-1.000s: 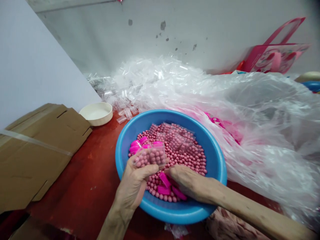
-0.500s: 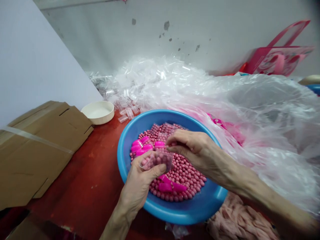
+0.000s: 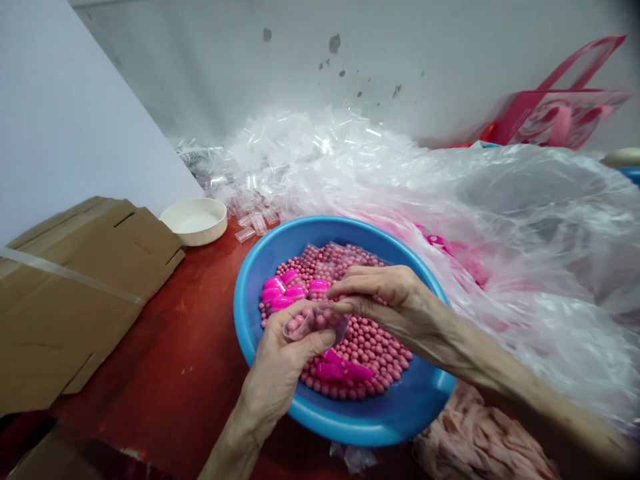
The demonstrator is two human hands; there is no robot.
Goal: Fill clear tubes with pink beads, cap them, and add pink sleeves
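My left hand (image 3: 283, 360) holds a small transparent plastic bag (image 3: 317, 321) of pink beads above a blue plastic basin (image 3: 370, 427). My right hand (image 3: 385, 297) comes in from the right, its thumb and forefinger pinching the bag's top edge. Inside the basin lies a layer of round pink beads (image 3: 370, 347). Bright pink capsule-shaped pieces (image 3: 330, 371) sit below the bag, with more (image 3: 277, 291) at the basin's left. Other filled bags (image 3: 325, 267) lie among the beads at the far side, partly hidden by my hands.
A flattened cardboard box (image 3: 85, 287) and a white round dish (image 3: 194, 221) stand on the red table (image 3: 165, 373) at left. Behind lies a heap of small transparent bags (image 3: 310, 167). A plastic sheet (image 3: 525, 267) spreads right, with a pink tote bag (image 3: 560, 117) behind and pink cloth (image 3: 475, 440) below.
My right hand has risen from the lower part of the basin to the bag's top edge. My left hand keeps the bag, now a little higher and further right.
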